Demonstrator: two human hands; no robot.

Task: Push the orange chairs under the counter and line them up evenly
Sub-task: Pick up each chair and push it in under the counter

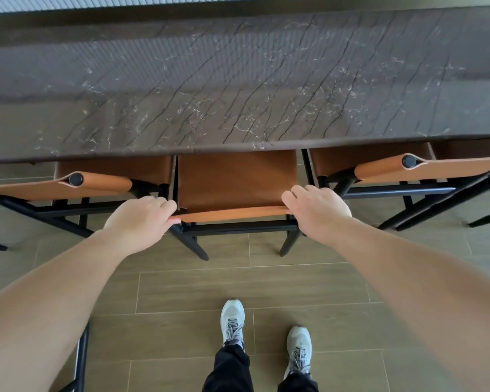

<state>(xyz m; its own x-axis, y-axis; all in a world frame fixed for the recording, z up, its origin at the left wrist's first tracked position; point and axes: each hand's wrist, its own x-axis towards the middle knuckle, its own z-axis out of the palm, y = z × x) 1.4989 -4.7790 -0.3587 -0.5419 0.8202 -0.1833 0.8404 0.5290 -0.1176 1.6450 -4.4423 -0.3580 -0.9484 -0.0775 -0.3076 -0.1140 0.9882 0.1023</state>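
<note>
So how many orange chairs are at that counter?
3: left chair, middle chair gripped by both hands, right chair. More may sit beyond the frame.

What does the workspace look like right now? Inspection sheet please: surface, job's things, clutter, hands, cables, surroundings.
Surface: dark veined stone counter, top bare.
Job's things: three orange chairs; middle chair seat partly under the counter edge; left chair and right chair alongside it, their backrests further out.
Clutter: nothing seen.
Hands: left hand and right hand grip the ends of the middle chair's backrest.
Cables: nothing seen.
Surroundings: tiled floor; grey sneakers; black frame at lower left.
</note>
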